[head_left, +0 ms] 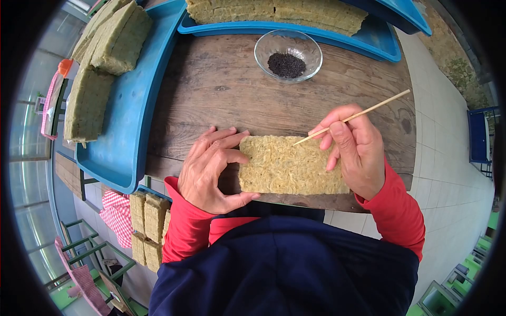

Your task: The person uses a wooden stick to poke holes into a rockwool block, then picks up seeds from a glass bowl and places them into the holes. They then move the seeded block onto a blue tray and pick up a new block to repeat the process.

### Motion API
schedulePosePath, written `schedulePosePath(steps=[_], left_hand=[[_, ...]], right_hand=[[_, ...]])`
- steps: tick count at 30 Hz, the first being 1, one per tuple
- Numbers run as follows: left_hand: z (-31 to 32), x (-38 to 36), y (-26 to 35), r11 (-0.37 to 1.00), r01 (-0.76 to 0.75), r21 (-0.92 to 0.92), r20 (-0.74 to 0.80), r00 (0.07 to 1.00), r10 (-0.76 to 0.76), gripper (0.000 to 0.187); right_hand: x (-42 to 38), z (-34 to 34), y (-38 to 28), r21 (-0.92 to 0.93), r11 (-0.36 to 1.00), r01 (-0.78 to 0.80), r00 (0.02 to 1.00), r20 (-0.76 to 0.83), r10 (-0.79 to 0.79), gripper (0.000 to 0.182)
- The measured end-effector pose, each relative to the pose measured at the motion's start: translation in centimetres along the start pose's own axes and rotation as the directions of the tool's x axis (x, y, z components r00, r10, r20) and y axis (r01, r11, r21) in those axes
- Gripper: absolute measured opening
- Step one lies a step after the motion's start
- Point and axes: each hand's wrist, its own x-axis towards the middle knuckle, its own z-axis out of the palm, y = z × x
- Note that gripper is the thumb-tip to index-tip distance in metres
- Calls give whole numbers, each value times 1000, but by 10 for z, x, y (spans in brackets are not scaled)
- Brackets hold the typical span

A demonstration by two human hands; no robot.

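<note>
A flat, yellowish fibrous slab (287, 171), which looks like rockwool, lies near the front edge of the wooden table. My left hand (208, 168) rests at its left end, fingers apart, with the thumb by the lower corner and fingertips by the upper one. In my right hand (358, 150) a thin wooden stick (377, 106) is pinched between thumb and fingers. The stick's tip points down at the slab's upper edge, and whether it touches cannot be made out. Beyond the slab stands a clear glass bowl (262, 52) holding small black grains (286, 65).
Blue trays with stacked fibrous slabs stand at the left (129, 113) and along the back (232, 28) of the wooden table (211, 84). Lower left are more slab blocks (154, 218) and a red checked cloth (116, 213). Pale floor tiles (437, 158) lie past the right edge.
</note>
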Motion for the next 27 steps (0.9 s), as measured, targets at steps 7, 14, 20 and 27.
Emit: schedulePosePath(steps=[7, 14, 20, 27], left_hand=[[-1, 0, 1, 1000, 9, -3, 12, 1000, -9, 54], [-1, 1, 1, 1000, 6, 1, 14, 1000, -6, 54], [-1, 0, 0, 1000, 10, -6, 7, 1000, -10, 54], [-1, 1, 1, 1000, 7, -11, 4, 1000, -7, 54]], right_hand=[[1, -1, 1, -40, 999, 22, 999, 41, -20, 14], [0, -1, 0, -2, 1000, -31, 999, 7, 31, 14], [1, -1, -1, -51, 999, -13, 999, 43, 15, 15], [1, -1, 0, -9, 1000, -28, 999, 21, 28, 13]])
